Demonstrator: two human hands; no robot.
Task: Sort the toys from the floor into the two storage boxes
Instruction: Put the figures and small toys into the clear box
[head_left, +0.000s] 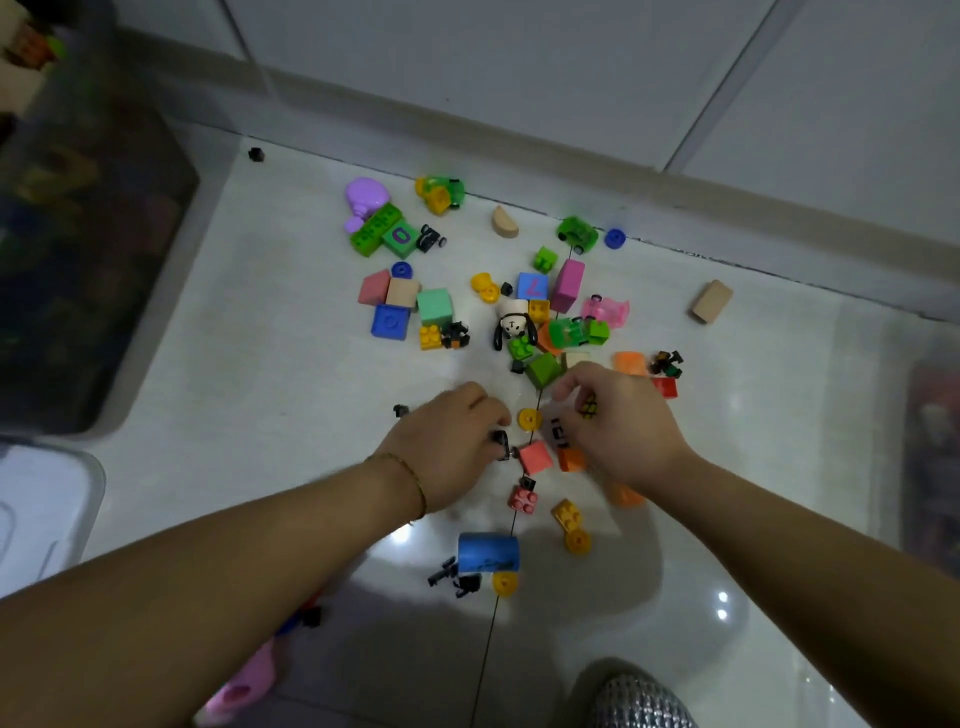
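Pieces gripped: left hand one, right hand two.

Our left forearm stretches in from 8 o'clock and our right forearm from 4 o'clock, converging near the middle with the backs of the hands up. Our left hand has its fingers curled and pinches a black piece. Our right hand sits just beside it, toward 3 o'clock, not touching it, fingers bent under and holding a yellow piece.
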